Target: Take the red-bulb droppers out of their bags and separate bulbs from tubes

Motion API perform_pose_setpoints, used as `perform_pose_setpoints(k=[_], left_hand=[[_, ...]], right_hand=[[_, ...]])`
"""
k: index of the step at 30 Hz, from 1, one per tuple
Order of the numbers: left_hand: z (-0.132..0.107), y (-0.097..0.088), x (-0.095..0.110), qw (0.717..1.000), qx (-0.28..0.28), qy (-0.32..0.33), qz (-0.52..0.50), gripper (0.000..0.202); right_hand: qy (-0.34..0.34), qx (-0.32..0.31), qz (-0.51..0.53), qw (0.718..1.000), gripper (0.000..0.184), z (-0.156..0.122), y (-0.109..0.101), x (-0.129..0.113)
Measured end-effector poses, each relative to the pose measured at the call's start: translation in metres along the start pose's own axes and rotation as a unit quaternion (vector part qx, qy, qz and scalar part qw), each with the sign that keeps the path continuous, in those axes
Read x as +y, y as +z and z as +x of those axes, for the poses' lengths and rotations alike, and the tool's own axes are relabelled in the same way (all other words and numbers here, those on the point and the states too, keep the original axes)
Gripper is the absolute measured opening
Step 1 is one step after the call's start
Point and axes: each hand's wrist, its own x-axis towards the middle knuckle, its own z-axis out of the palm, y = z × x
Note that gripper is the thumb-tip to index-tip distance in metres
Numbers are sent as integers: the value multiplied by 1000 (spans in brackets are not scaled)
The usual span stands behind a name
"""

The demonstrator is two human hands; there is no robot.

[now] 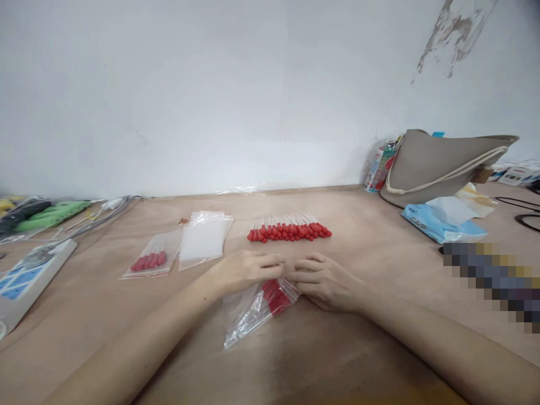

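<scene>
Together, left grip point(247, 269) and right grip point(327, 281) hold a clear bag point(255, 316).

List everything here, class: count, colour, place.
Red-bulbed plastic droppers: many, red and clear, centre
Red-filled plastic bag: one, clear, front centre
Dropper-filled plastic bag: one, clear, left
Plastic bag stack: one, whitish, left of centre
Rectangular power strip: one, white and blue, far left
Flexible power cord: one, grey, left
Soft bundle: one, green, back left
Labelled container: one, multicoloured, back right
Floppy corded bag: one, grey, back right
Soft tissue pack: one, blue, right
Thin cable: uncounted, black, far right
Flat tabletop: one, brown, beneath
Painted wall: one, whitish, behind
Left hand: one, bare, at red-filled bag
Right hand: one, bare, at that bag's end
Forearms: two, bare, foreground
</scene>
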Motion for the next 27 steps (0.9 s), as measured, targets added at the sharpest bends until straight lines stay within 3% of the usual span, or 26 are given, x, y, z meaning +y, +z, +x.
perform_pose_setpoints(k=[2,4,8,10,14,22,27], left_hand=[[-1,-1,-2,999,-25,14,15,25],[-2,0,2,999,-43,-17,-5,26],[-18,5,28,975,-31,-171,-137,26],[-32,9,41,953,-16,-236,-189,46],[-54,15,51,927,-12,-287,-239,73],[-53,15,36,913,5,-287,-289,63],[-55,17,34,913,11,-291,-285,65]], right_hand=[[45,-1,79,996,14,0,-1,-2],[113,6,177,978,12,2,-1,-6],[283,48,299,910,19,11,6,-12],[329,45,330,883,18,17,11,-14],[342,4,340,876,22,28,17,-14],[309,-30,453,836,29,46,7,-4],[313,-51,592,741,21,45,8,-2]])
